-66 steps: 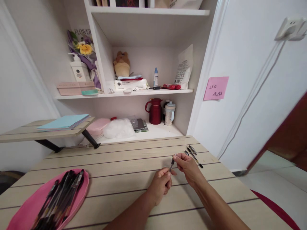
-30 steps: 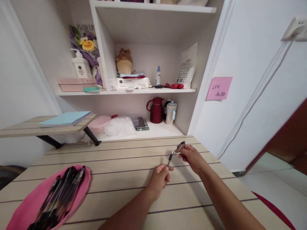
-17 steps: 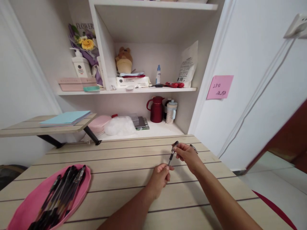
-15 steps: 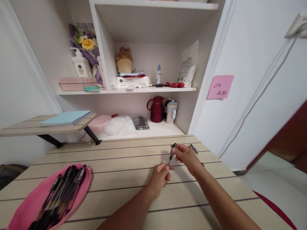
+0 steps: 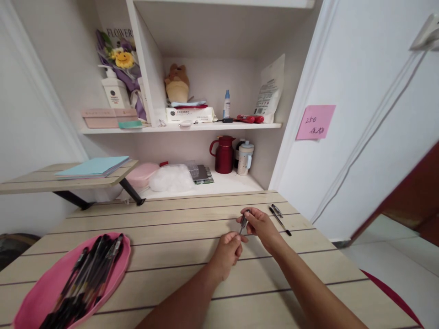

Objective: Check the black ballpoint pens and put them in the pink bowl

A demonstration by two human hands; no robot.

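Over the middle of the wooden table, both my hands hold one clear-barrelled pen [image 5: 243,223] with a dark upper end. My left hand [image 5: 226,253] is closed round its lower end. The fingertips of my right hand [image 5: 259,225] pinch the upper part, where a cap seems to sit; my fingers partly cover it. Just right of this hand, a slim black pen [image 5: 280,221] lies on the table beside small clear-and-black pieces [image 5: 276,210] that look like pen caps. At the lower left, a pink tray [image 5: 36,297] holds several black pens [image 5: 87,274] in a heap.
A raised wooden stand [image 5: 30,180] with light-blue paper [image 5: 92,167] is at the left. White shelves [image 5: 206,128] behind the table [image 5: 164,256] carry a red jug [image 5: 224,155], a cup [image 5: 245,157] and a cotton-like bundle [image 5: 171,178]. A pink note [image 5: 315,122] is on the wall.
My right hand has moved slightly down along the pen, closer to my left hand. The black pen on the table now shows clear of my right hand. My left hand stays nearly still.
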